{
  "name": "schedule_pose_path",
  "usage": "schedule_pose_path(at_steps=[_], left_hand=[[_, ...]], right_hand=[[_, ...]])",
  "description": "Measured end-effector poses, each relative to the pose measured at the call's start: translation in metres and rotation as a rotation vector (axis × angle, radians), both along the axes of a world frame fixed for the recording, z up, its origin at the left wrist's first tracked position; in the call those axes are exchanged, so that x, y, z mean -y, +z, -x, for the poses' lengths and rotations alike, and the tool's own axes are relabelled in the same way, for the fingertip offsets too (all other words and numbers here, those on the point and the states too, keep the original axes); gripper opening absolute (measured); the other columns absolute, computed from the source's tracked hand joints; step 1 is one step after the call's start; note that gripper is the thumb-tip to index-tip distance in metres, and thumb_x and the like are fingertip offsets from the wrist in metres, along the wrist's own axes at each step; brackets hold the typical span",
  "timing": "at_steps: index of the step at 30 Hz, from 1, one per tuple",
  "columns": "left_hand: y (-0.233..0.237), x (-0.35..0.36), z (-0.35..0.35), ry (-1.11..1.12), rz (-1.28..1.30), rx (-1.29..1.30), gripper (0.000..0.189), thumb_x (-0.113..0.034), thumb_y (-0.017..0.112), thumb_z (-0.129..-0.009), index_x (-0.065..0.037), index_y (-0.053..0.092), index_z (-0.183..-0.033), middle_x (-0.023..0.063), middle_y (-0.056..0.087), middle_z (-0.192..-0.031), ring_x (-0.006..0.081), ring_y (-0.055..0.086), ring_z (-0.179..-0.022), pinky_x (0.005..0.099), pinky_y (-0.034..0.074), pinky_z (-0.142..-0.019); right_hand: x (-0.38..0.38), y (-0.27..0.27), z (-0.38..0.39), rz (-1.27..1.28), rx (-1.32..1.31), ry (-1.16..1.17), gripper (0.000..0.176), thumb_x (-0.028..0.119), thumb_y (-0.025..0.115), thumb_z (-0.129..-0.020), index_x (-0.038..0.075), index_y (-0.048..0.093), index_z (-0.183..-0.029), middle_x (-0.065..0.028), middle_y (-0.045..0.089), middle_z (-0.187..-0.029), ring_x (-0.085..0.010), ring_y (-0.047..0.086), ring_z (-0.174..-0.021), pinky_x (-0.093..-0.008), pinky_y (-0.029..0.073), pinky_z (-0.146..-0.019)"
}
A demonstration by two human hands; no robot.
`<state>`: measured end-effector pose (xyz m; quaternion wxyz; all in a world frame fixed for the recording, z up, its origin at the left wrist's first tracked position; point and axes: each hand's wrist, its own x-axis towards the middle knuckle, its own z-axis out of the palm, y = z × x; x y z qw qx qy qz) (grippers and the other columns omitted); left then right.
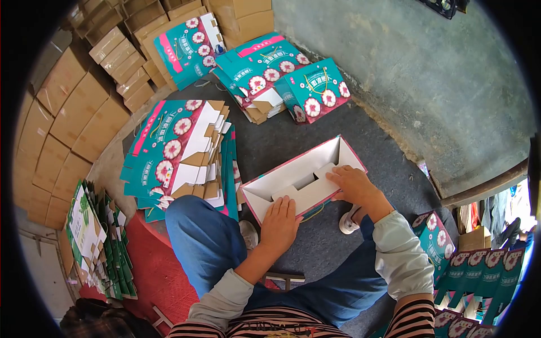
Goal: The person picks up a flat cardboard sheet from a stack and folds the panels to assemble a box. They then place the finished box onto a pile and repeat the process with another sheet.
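An open cardboard gift box (265, 185), white inside with a pink-red rim, lies between my feet. Its white bottom flaps are folded inward, leaving a dark gap near the middle. My left hand (280, 224) rests on the box's near left side, fingers stretched over a white flap. Toward the right end, my right hand (355, 185) grips the near side, its fingertips on the inner flap and its thumb lower down. Part of a yellow cord handle (313, 216) shows below the near edge.
Flat teal printed cartons (169, 146) are stacked at left, with more teal cartons (265, 67) and a formed teal box (315, 90) behind. Brown boxes (73, 107) line the left wall. Green cartons (104, 242) lean at lower left; finished-looking teal boxes (476, 276) stand at right.
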<state>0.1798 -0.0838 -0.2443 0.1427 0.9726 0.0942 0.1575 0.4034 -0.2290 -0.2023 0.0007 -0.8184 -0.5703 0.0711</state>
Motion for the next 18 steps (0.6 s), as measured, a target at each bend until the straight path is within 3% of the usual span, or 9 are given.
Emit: schedule_pose_path(at_steps=[5,9,12,14,15,18], left_hand=[[0.001,-0.001,-0.001,0.000,0.032,-0.025,0.052,-0.030,0.064,-0.085,0.003,0.051,-0.123,0.0222,0.052,-0.127,0.0360,0.049,-0.120,0.0430,0.039,-0.100],[0.021,-0.001,0.007,0.028,0.136,0.203,0.051,-0.028,0.064,-0.085,0.002,0.050,-0.125,0.0238,0.048,-0.131,0.0378,0.046,-0.122,0.0435,0.036,-0.102],[0.035,-0.025,0.027,0.215,0.218,0.388,0.054,-0.025,0.065,-0.084,0.000,0.047,-0.128,0.0252,0.043,-0.134,0.0409,0.042,-0.125,0.0454,0.031,-0.106],[0.016,-0.052,0.031,0.492,0.521,0.399,0.055,-0.035,0.059,-0.089,0.000,0.046,-0.130,0.0236,0.040,-0.139,0.0401,0.038,-0.128,0.0454,0.031,-0.105],[0.006,-0.072,0.031,0.556,0.864,0.304,0.065,-0.046,0.055,-0.087,-0.001,0.043,-0.133,0.0229,0.039,-0.140,0.0398,0.036,-0.130,0.0496,0.029,-0.105],[-0.021,-0.114,0.022,0.754,1.697,-0.034,0.090,-0.072,0.044,-0.081,-0.005,0.037,-0.141,0.0212,0.033,-0.145,0.0394,0.031,-0.134,0.0594,0.023,-0.105]], right_hand=[[-0.002,0.007,0.003,0.030,-0.034,-0.017,0.059,0.031,0.079,-0.068,0.011,0.059,-0.120,-0.0079,0.055,-0.125,-0.0263,0.050,-0.118,-0.0396,0.045,-0.091],[0.009,0.032,0.006,-0.131,-0.182,-0.079,0.052,0.031,0.075,-0.074,0.007,0.059,-0.118,-0.0108,0.056,-0.126,-0.0303,0.051,-0.118,-0.0395,0.043,-0.096],[0.012,0.061,-0.009,-0.270,-0.459,-0.398,0.046,0.036,0.067,-0.082,0.004,0.061,-0.114,-0.0150,0.060,-0.119,-0.0348,0.053,-0.115,-0.0404,0.040,-0.099],[0.021,0.039,-0.041,-0.415,-0.325,-0.547,0.050,0.043,0.060,-0.086,0.002,0.062,-0.114,-0.0183,0.061,-0.116,-0.0349,0.054,-0.115,-0.0396,0.040,-0.098],[0.024,0.024,-0.057,-0.491,-0.261,-0.614,0.053,0.047,0.056,-0.089,0.001,0.062,-0.114,-0.0199,0.062,-0.115,-0.0350,0.054,-0.114,-0.0392,0.040,-0.098],[0.029,-0.013,-0.091,-0.451,-0.579,-0.763,0.065,0.059,0.043,-0.091,0.002,0.062,-0.118,-0.0187,0.060,-0.120,-0.0305,0.053,-0.117,-0.0376,0.038,-0.100]])
